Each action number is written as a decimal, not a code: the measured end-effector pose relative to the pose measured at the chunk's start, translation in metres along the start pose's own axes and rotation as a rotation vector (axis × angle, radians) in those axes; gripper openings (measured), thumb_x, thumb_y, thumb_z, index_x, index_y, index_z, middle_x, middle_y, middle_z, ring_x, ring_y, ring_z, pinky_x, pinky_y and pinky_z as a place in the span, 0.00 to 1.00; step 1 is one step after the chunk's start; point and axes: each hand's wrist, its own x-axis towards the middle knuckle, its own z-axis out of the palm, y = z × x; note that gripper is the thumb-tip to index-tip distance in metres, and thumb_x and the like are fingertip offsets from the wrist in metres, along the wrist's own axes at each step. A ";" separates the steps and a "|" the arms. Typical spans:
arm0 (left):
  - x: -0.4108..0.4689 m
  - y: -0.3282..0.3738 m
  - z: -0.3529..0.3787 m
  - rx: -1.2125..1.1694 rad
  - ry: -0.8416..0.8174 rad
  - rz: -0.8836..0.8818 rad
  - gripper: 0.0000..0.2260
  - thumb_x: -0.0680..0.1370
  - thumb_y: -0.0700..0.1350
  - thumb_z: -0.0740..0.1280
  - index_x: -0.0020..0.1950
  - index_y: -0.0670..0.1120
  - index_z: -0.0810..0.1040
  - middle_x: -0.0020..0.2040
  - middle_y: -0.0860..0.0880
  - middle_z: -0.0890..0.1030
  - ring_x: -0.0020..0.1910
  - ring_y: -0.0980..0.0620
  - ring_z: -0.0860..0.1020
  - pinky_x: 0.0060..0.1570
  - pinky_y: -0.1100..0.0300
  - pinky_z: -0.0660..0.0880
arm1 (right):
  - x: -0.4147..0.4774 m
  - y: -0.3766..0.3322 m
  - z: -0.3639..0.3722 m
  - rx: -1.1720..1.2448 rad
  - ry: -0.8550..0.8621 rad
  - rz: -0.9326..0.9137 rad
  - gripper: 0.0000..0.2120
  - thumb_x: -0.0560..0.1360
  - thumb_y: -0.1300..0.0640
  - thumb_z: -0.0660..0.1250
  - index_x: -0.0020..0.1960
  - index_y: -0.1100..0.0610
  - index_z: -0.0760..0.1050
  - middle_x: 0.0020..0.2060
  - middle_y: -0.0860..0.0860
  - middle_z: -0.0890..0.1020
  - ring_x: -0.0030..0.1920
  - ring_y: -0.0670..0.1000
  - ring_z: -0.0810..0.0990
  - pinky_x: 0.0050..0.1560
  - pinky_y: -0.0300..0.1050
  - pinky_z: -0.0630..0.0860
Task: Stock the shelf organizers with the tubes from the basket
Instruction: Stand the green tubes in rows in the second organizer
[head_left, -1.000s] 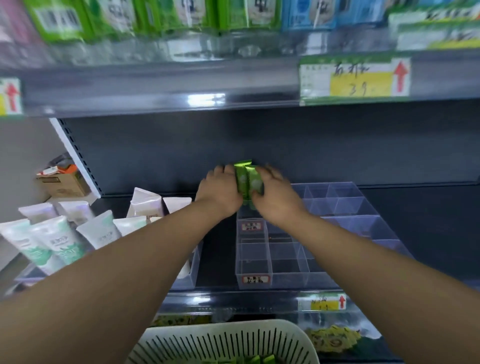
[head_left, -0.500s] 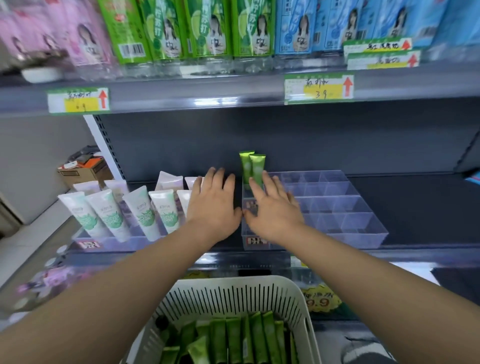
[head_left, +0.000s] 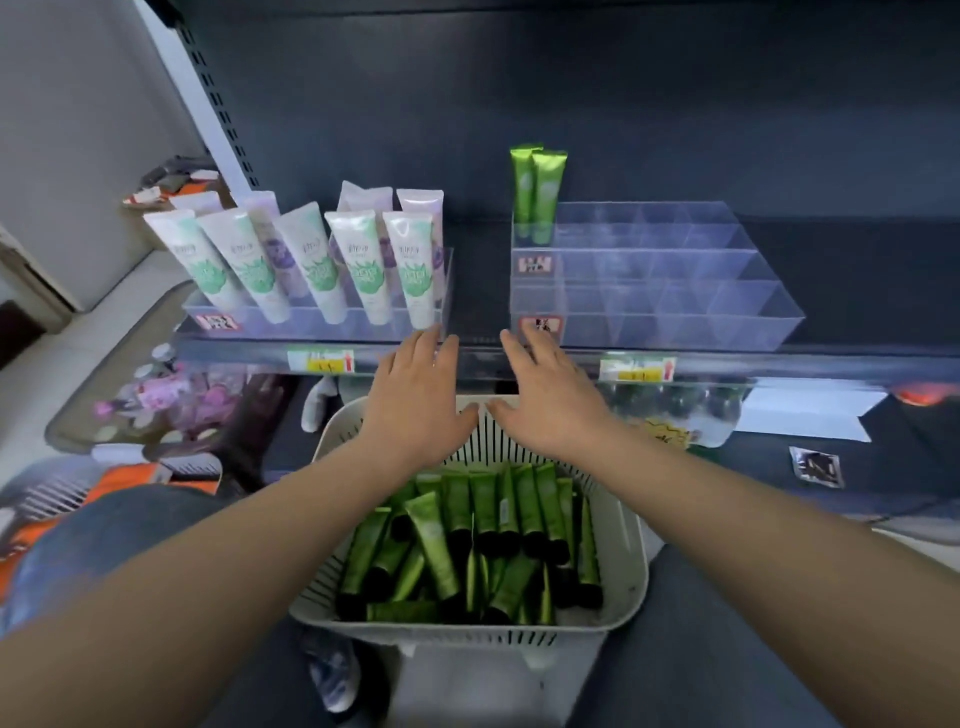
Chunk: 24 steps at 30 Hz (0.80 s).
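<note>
Barely started: only two tubes (head_left: 537, 195) standing in the organizer's (head_left: 727, 291) back-left slot, the rest lying in the basket (head_left: 631, 551) just below it w/ other slots empty. Both hands, left (head_left: 415, 410) & right (head_left: 553, 402), hovering over basket's far rim, fingers spread, holding nothing.

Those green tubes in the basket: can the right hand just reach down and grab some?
Probably yes. The right hand hovers empty, fingers spread, over the far rim of the white basket, and the green tubes lie uncovered in its open top. Only the left hand is nearby, and it leaves the tubes clear.
</note>
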 end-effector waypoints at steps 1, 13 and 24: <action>-0.006 -0.001 0.008 -0.013 -0.028 -0.008 0.35 0.75 0.59 0.63 0.76 0.44 0.55 0.75 0.44 0.59 0.75 0.45 0.57 0.72 0.50 0.57 | -0.003 0.000 0.008 0.001 -0.026 0.003 0.37 0.77 0.43 0.58 0.77 0.51 0.41 0.77 0.51 0.40 0.77 0.53 0.42 0.76 0.52 0.49; -0.048 -0.028 0.099 -0.198 -0.349 -0.126 0.28 0.75 0.55 0.64 0.69 0.42 0.64 0.66 0.45 0.70 0.67 0.46 0.67 0.68 0.54 0.64 | -0.008 0.007 0.106 0.086 -0.289 0.111 0.31 0.75 0.45 0.63 0.73 0.57 0.58 0.74 0.53 0.57 0.74 0.55 0.58 0.71 0.54 0.63; -0.034 -0.046 0.149 -0.298 -0.721 -0.245 0.31 0.71 0.51 0.72 0.68 0.41 0.66 0.64 0.41 0.70 0.64 0.43 0.67 0.64 0.52 0.68 | 0.042 0.007 0.197 0.167 -0.491 0.284 0.10 0.72 0.52 0.63 0.35 0.54 0.65 0.42 0.56 0.76 0.45 0.56 0.78 0.38 0.42 0.71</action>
